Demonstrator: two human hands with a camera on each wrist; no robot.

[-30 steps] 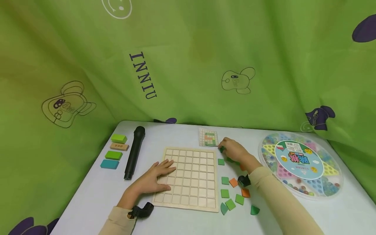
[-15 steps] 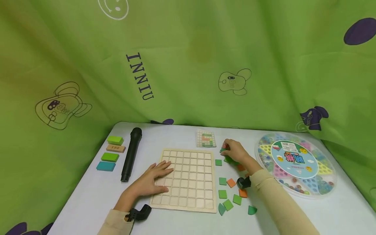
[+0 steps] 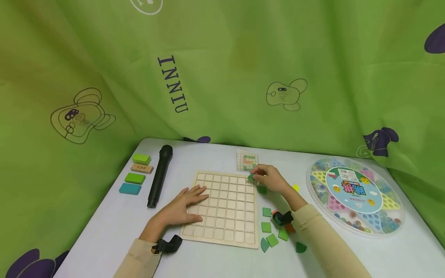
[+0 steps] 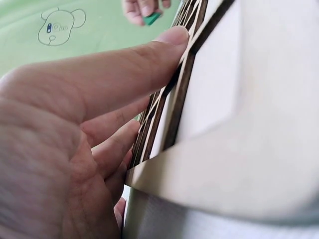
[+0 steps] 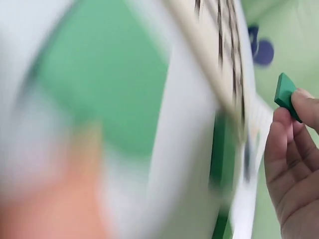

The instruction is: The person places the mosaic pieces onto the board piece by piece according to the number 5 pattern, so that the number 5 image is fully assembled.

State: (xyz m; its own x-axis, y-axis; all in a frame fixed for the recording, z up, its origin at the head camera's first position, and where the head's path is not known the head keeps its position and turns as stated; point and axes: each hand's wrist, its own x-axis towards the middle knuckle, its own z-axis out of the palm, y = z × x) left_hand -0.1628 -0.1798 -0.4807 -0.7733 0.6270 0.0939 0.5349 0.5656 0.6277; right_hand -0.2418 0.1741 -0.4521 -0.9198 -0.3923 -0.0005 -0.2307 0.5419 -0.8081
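Note:
A wooden grid board [image 3: 222, 206] lies on the white table. My left hand [image 3: 185, 206] rests flat on the board's left side, fingers spread; in the left wrist view the fingers [image 4: 124, 74] press on the board [image 4: 209, 99]. My right hand [image 3: 267, 178] pinches a small green tile [image 3: 251, 177] over the board's top right corner. In the right wrist view the green tile [image 5: 285, 93] sits at the fingertips [image 5: 304, 107]. Loose green and orange tiles [image 3: 272, 231] lie right of the board.
A pattern card [image 3: 247, 160] lies behind the board. A black microphone [image 3: 160, 175] and several coloured blocks [image 3: 135, 178] sit at the left. A round marble game tray [image 3: 354, 193] fills the right. A green curtain [image 3: 222, 69] hangs behind the table.
My right hand moved left from the loose tiles to the board's top right corner, carrying the green tile. The left hand stayed on the board.

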